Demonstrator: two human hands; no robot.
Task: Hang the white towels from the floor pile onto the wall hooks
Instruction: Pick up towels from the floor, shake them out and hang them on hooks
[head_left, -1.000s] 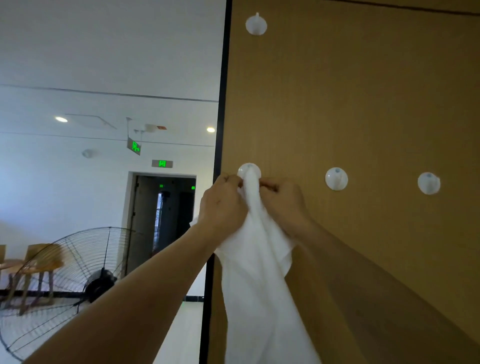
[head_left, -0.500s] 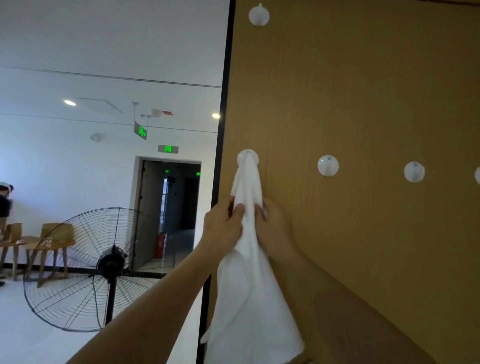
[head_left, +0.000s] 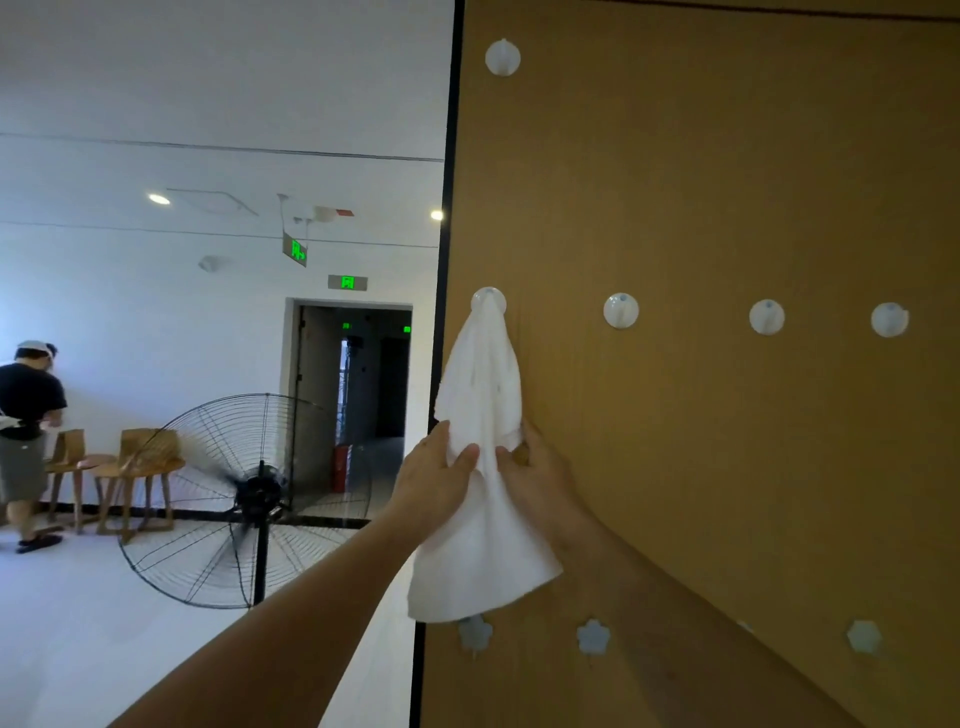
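Black standing fan (head_left: 258, 499) on white floor, two wooden chairs (head_left: 111, 467) behind it, person in black shirt (head_left: 26, 441) at far left, dark doorway (head_left: 358, 384), green exit signs (head_left: 347, 282) overhead

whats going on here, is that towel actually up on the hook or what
A person is hanging a white towel on a brown wall panel. The towel's top is caught on the leftmost hook of the middle row and it drapes down from there. The left hand and right hand both grip it partway down. Three hooks to the right in that row are bare, as is the one above. The floor pile is out of view.
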